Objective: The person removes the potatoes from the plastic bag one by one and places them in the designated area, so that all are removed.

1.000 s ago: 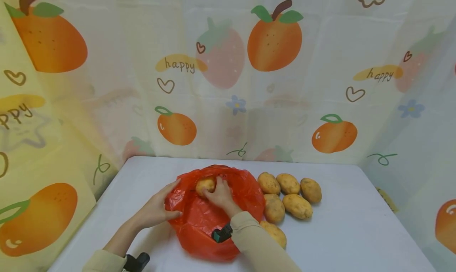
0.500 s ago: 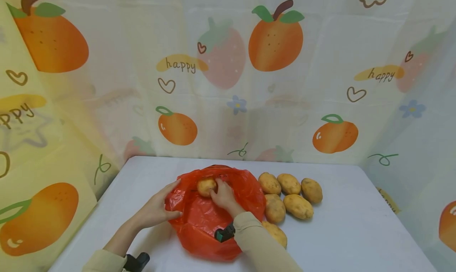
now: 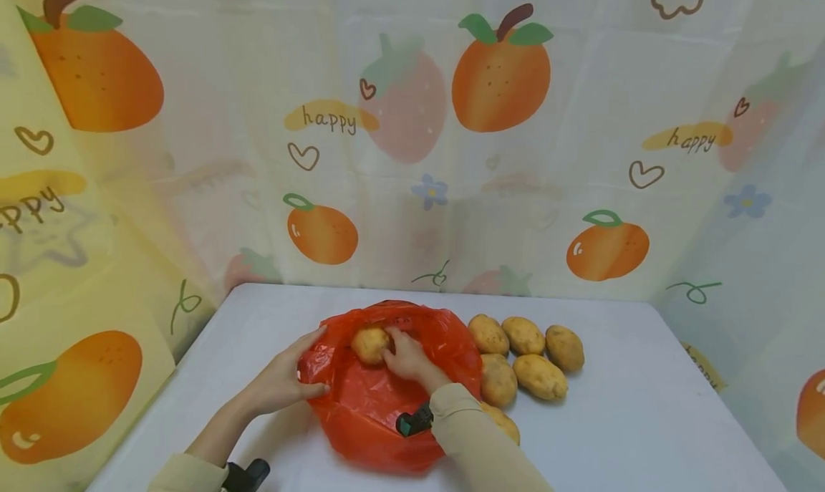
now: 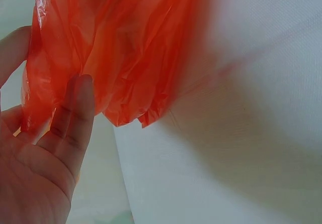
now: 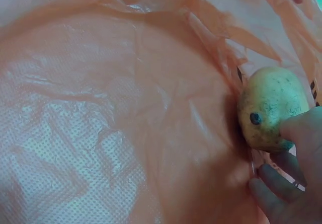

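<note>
A red plastic bag [image 3: 380,427] stands on the table with its mouth spread wide. My left hand [image 3: 283,377] holds the bag's left side, the film lying between thumb and fingers in the left wrist view. Inside, against the far left wall, sits a potato [image 3: 370,345]; a dark spot marks its skin in the right wrist view. Reaching into the bag, my right hand [image 3: 412,359] is at the potato's right side. One fingertip [image 5: 289,128] touches it while the lower fingers stand apart from it, loosely bent.
Several potatoes [image 3: 540,377] lie on the white table [image 3: 619,420] just right of the bag, the nearest one [image 3: 503,424] partly behind the right sleeve. A fruit-patterned cloth [image 3: 399,213] hangs behind and beside the table.
My right hand has loosened from the potato and drawn a little to the right. The potato now shows more of itself, slightly nearer. My left hand stays at the bag.
</note>
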A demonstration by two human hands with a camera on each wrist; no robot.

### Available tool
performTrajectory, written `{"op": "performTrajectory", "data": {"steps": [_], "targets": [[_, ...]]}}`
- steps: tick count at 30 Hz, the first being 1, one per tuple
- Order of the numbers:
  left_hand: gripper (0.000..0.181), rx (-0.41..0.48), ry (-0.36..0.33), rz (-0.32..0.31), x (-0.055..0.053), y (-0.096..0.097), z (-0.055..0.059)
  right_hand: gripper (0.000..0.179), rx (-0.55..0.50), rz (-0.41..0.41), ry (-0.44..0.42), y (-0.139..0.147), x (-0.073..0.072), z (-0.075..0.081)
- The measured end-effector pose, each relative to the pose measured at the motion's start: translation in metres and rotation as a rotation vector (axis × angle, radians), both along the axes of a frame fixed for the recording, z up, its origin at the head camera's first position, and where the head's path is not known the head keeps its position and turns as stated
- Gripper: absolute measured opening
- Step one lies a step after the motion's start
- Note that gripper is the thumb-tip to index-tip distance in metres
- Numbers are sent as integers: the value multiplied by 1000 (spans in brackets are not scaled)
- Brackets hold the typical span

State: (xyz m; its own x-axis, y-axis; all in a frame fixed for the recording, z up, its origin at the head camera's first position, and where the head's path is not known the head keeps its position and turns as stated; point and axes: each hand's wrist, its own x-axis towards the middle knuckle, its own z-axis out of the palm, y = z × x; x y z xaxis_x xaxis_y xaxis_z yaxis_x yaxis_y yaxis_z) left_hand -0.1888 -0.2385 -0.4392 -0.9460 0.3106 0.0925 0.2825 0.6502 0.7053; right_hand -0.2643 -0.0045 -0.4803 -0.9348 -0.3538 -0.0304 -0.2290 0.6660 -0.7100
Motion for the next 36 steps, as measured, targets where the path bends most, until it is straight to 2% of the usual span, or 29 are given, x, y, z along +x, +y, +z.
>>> {"op": "performTrajectory", "data": {"steps": [4, 8, 15, 22, 30, 36], "targets": [[89, -6, 2, -1, 0, 0, -1, 49, 8, 20, 11, 1, 0, 0], [89, 1, -8, -4, 1, 1, 0, 49, -4, 8, -3, 0, 0, 0], [89, 10, -12, -2, 1, 2, 1, 55, -19, -76, 38, -10, 2, -1], [89, 16, 12, -11, 0, 4, 0, 63, -69, -170, -6, -25, 5, 1], [89, 2, -2, -2, 1, 4, 0, 64, -18, -219, -15, -30, 6, -1], [89, -10, -14, 3, 2, 2, 1, 63, -9, -210, 41, -30, 6, -3]]}}
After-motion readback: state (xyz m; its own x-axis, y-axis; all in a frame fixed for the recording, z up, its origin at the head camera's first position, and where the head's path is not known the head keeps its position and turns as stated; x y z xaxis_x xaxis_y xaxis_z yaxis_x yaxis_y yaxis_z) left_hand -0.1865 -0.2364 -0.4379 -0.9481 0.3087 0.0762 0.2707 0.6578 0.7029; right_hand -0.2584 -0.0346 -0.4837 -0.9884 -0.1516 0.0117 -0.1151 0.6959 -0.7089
